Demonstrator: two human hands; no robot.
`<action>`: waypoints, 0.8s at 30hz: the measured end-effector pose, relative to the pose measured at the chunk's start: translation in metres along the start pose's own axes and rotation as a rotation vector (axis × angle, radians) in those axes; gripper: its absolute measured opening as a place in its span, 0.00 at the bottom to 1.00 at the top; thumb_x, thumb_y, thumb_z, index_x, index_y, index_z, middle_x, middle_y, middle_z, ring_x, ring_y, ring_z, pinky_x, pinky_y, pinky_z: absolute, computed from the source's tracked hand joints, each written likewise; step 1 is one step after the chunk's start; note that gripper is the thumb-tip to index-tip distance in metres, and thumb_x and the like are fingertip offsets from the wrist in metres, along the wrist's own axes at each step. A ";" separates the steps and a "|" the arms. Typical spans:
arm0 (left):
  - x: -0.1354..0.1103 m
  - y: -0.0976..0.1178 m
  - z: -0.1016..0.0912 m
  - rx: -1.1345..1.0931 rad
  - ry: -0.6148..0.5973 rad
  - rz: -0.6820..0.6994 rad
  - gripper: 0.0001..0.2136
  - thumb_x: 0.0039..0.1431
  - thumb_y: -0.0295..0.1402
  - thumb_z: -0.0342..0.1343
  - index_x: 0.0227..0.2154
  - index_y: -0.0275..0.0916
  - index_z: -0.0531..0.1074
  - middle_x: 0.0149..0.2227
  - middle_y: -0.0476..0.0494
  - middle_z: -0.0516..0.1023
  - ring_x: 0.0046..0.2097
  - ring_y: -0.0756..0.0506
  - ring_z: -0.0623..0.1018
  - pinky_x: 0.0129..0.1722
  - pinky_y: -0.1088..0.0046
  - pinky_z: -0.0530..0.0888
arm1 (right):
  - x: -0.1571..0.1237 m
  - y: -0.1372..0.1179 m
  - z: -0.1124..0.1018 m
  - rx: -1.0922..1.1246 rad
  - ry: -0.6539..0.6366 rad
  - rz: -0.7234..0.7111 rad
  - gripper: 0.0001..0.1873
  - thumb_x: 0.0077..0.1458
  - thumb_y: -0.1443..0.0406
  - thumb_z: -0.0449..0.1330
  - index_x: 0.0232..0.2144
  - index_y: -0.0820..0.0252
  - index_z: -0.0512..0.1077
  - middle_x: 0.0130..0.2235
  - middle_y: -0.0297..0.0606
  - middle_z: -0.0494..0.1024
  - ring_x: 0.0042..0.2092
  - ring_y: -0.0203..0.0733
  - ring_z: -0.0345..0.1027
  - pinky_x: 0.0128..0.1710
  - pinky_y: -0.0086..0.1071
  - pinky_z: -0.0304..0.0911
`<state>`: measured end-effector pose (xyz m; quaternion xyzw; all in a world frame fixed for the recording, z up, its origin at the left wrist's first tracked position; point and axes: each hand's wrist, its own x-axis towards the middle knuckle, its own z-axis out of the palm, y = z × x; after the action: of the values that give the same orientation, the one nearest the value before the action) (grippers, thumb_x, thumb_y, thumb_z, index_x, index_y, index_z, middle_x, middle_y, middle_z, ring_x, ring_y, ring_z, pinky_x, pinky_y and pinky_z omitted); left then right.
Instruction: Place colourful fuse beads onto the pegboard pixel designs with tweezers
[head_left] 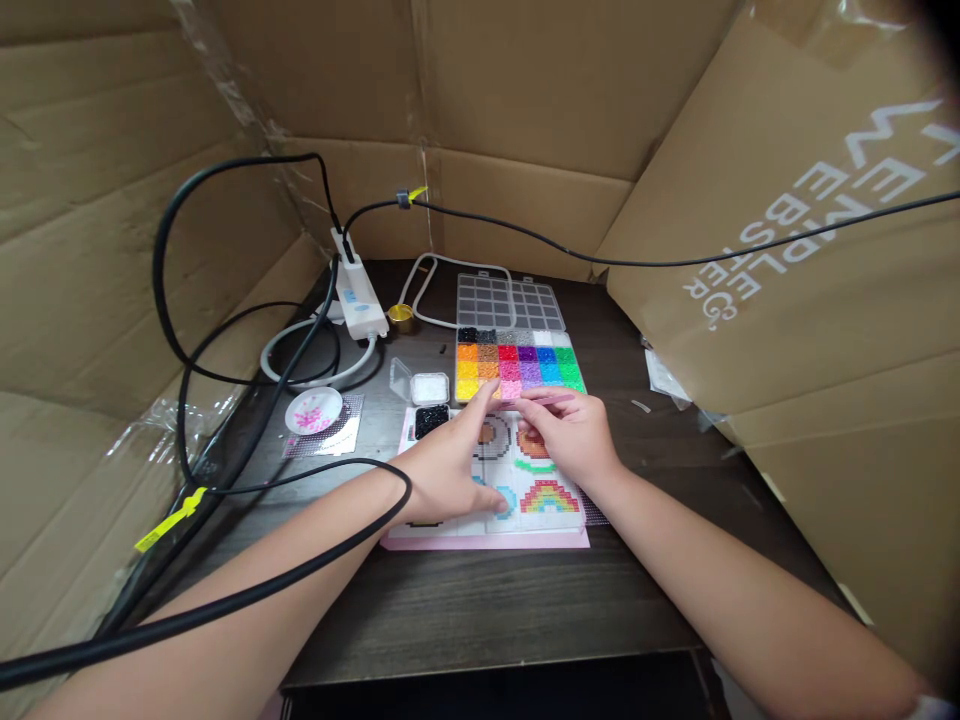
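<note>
Over one pattern sheet (pixel 551 500): right hand (pixel 576 437) pinching one pink tool (pixel 559 399), left hand (pixel 454 462) spread open.

Left hand (pixel 448 468) spread, right fingers (pixel 543 416) pinched

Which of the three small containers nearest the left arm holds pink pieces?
The round white dish farthest left, with pink pieces scattered in it. The other two are square boxes: one holds white contents, the one beside the left hand black contents.
</note>
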<state>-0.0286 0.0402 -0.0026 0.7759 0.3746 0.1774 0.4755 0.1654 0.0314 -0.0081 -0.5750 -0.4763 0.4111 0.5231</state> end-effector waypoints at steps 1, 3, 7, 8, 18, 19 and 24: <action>0.000 0.000 0.000 -0.005 0.002 0.007 0.64 0.40 0.34 0.73 0.72 0.44 0.31 0.71 0.28 0.51 0.68 0.28 0.62 0.65 0.44 0.62 | 0.000 0.000 0.000 0.007 -0.001 0.004 0.14 0.47 0.56 0.70 0.29 0.62 0.81 0.29 0.41 0.82 0.26 0.38 0.75 0.28 0.32 0.74; 0.000 0.000 -0.001 -0.018 0.002 0.010 0.64 0.40 0.34 0.74 0.72 0.44 0.32 0.71 0.27 0.52 0.67 0.28 0.63 0.64 0.44 0.62 | 0.000 0.000 0.000 0.024 0.002 0.015 0.13 0.46 0.57 0.71 0.29 0.62 0.81 0.28 0.39 0.82 0.26 0.37 0.75 0.27 0.31 0.73; 0.000 0.000 0.000 -0.023 -0.008 -0.012 0.64 0.40 0.34 0.74 0.72 0.43 0.31 0.70 0.26 0.54 0.67 0.27 0.64 0.62 0.43 0.65 | 0.000 -0.001 0.000 0.037 0.006 0.025 0.12 0.46 0.58 0.71 0.28 0.62 0.81 0.26 0.38 0.81 0.24 0.36 0.73 0.26 0.30 0.72; 0.000 0.000 0.000 -0.018 -0.009 -0.013 0.64 0.40 0.34 0.74 0.72 0.43 0.31 0.70 0.25 0.54 0.67 0.27 0.64 0.62 0.44 0.65 | 0.000 -0.001 0.000 0.038 0.002 0.026 0.12 0.46 0.58 0.71 0.28 0.62 0.81 0.26 0.38 0.81 0.24 0.35 0.73 0.26 0.30 0.72; 0.001 -0.002 0.001 -0.021 -0.012 -0.014 0.64 0.40 0.35 0.74 0.72 0.42 0.32 0.70 0.25 0.54 0.67 0.27 0.63 0.63 0.45 0.65 | 0.000 0.000 0.000 0.037 -0.014 0.020 0.11 0.47 0.59 0.70 0.28 0.62 0.81 0.28 0.39 0.82 0.25 0.36 0.74 0.26 0.29 0.73; 0.000 -0.002 0.001 -0.025 -0.012 -0.010 0.64 0.40 0.35 0.74 0.72 0.42 0.32 0.70 0.25 0.54 0.67 0.27 0.63 0.63 0.45 0.65 | 0.000 0.000 0.000 0.035 -0.019 0.018 0.11 0.47 0.59 0.71 0.28 0.62 0.81 0.29 0.40 0.82 0.25 0.36 0.75 0.27 0.29 0.73; 0.000 0.001 0.001 -0.039 -0.003 -0.013 0.63 0.40 0.34 0.74 0.72 0.43 0.33 0.70 0.26 0.55 0.67 0.27 0.64 0.62 0.44 0.65 | 0.000 0.002 -0.001 0.033 -0.026 0.019 0.11 0.47 0.59 0.71 0.29 0.62 0.81 0.30 0.40 0.83 0.26 0.36 0.75 0.26 0.29 0.73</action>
<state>-0.0275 0.0395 -0.0024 0.7642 0.3756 0.1806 0.4922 0.1664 0.0315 -0.0095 -0.5654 -0.4708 0.4314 0.5221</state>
